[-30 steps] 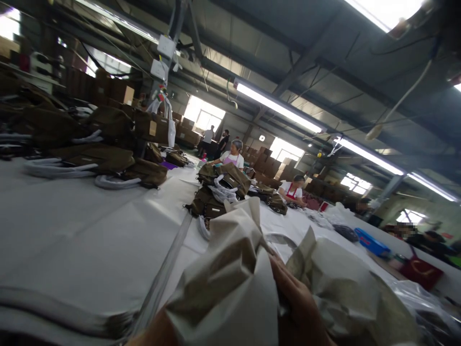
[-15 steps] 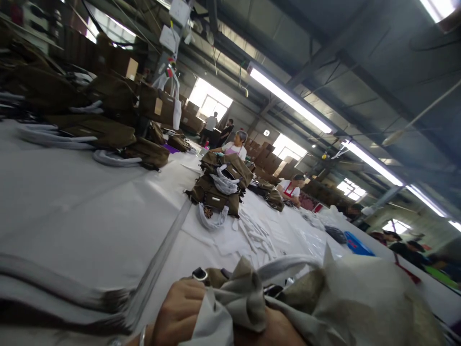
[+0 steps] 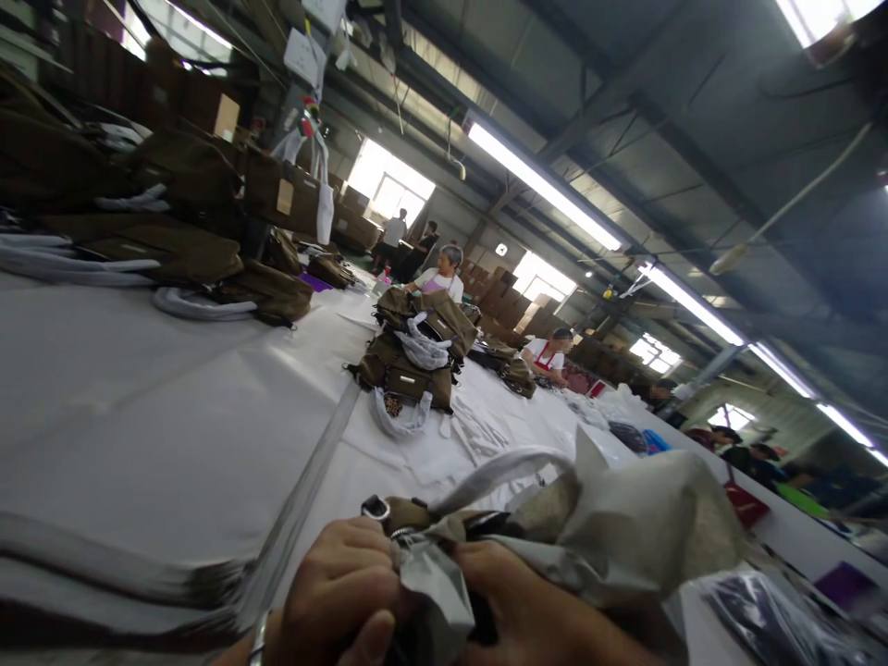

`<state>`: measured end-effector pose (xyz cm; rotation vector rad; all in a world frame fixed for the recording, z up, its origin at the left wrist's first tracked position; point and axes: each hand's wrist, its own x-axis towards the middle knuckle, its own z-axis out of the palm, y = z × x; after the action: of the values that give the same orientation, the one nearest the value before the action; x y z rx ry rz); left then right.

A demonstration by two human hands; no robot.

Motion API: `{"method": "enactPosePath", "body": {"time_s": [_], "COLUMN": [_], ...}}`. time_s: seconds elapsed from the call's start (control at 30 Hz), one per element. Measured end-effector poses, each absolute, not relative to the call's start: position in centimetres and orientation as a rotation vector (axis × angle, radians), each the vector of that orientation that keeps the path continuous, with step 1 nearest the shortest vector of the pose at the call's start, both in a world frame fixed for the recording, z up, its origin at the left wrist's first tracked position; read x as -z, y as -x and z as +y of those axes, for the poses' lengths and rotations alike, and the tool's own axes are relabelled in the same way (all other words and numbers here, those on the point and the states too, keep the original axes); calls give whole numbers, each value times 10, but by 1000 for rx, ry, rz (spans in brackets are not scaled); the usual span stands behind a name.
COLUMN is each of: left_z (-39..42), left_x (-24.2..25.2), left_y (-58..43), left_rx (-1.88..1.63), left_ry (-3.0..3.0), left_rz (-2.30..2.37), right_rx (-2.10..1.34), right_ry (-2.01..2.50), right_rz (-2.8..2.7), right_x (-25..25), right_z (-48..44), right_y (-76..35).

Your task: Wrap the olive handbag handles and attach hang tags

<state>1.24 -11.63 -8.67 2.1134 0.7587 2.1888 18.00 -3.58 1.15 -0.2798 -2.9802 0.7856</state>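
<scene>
Left hand [image 3: 343, 592] clenches grey paper [image 3: 437, 592] at 6 o'clock; right hand [image 3: 531, 606], closed, grips the olive bag [image 3: 409, 513] beside it. Grips set close together should prevent tearing.

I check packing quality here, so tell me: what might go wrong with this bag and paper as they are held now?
1. The left hand clenches the crumpled wrapping paper against the olive bag; the thin sheet might tear.
2. The bag's metal ring sits right beside that paper and may snag it.
3. The wrapped white handle arches loose above the right hand and might catch fingers.
</scene>
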Motion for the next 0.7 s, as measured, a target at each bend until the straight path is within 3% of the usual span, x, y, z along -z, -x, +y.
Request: {"method": "enactPosePath", "body": {"time_s": [0.17, 0.37, 0.7], "left_z": [-120, -122, -123], "left_x": [83, 77, 90], "left_y": [-6, -13, -20], "left_rx": [-2224, -2264, -2345], "left_ry": [-2154, -2186, -1999], "left_rz": [749, 833, 967], "right_rx": [-440, -251, -939], "right_ry": [276, 233, 42], "right_rz": [-2590, -2757, -2952], "right_x": [7, 43, 13], "right_z": [-36, -32, -40], "right_y": [-198, -206, -194]}}
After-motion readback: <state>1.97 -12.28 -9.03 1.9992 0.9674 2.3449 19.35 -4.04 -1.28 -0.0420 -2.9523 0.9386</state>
